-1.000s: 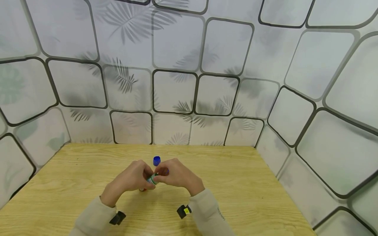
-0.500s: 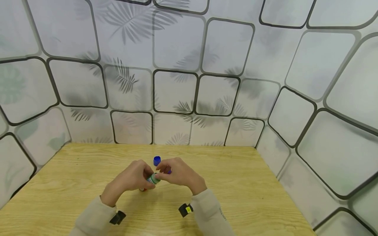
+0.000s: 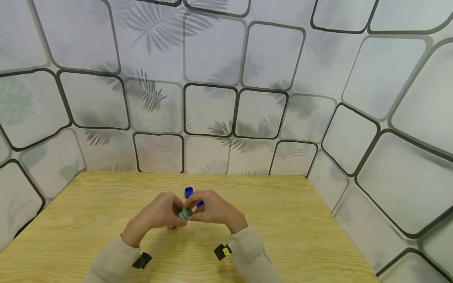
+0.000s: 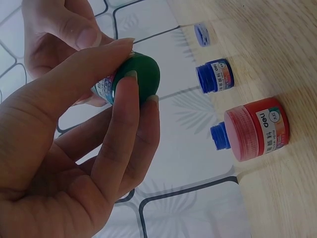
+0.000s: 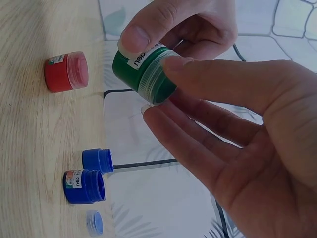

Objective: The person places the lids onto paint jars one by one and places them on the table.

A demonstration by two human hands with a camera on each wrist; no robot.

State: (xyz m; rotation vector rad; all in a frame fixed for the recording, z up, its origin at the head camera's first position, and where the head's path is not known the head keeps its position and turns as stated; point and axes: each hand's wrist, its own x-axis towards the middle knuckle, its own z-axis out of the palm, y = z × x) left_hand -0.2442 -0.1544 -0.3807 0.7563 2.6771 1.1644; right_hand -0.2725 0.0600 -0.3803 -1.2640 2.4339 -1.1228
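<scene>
A small green paint jar (image 5: 130,69) with a clear ribbed lid (image 5: 154,79) is held up off the table, tilted, between the two hands. My left hand (image 3: 164,211) grips the jar's green body, its thumb over the label and its fingertips on the base in the left wrist view. From the other side, my right hand (image 3: 214,208) meets the lid, with the thumb on its upper edge and a fingertip at its lower edge. A red paint jar (image 4: 270,126) with its lid on stands below the left hand, mostly hidden in the head view.
Beyond the hands on the wooden table (image 3: 283,220) stands a blue paint jar (image 5: 86,187) without its lid. A second blue jar (image 5: 96,160) stands close by. A loose clear lid (image 5: 94,223) lies near them. A patterned wall (image 3: 212,153) rises at the table's back.
My right hand has drawn slightly right and then shifted its fingers round the lid, so more of the green jar's top shows. My left hand stays nearly still.
</scene>
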